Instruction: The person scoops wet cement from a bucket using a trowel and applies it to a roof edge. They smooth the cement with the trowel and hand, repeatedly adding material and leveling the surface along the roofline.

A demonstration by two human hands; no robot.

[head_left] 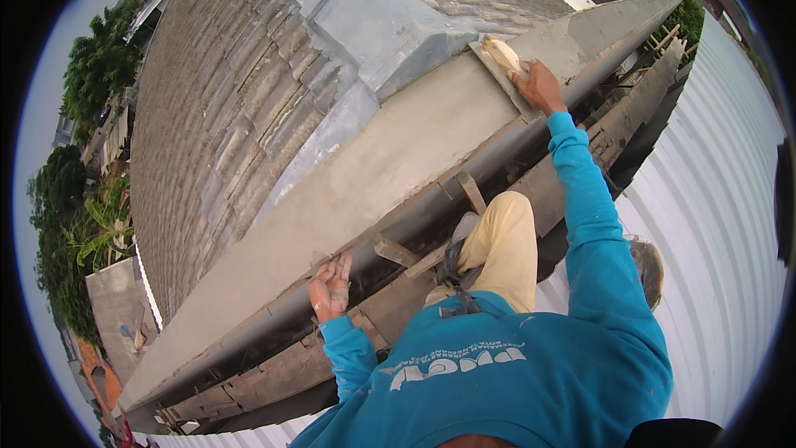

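My right hand [543, 87] is closed round the pale handle of a plastering float [500, 76]. The float's flat board lies against the wet grey plaster face [365, 170] of a long gable wall, just below the ridge end. Lower and to the left, my left hand [332, 286] rests at the bottom edge of that face, palm turned up and fingers stretched out. I see nothing held in it. Both arms wear blue sleeves.
Behind the plaster rise grey ridge caps [373, 21] and weathered roof tiles [215, 116]. A dark beam [414, 216] runs under the wall edge, with wooden stubs [394, 250] sticking out. Rough planks [290, 369] lie beside my bent knee [510, 232]. White corrugated sheeting [705, 199] slopes at right.
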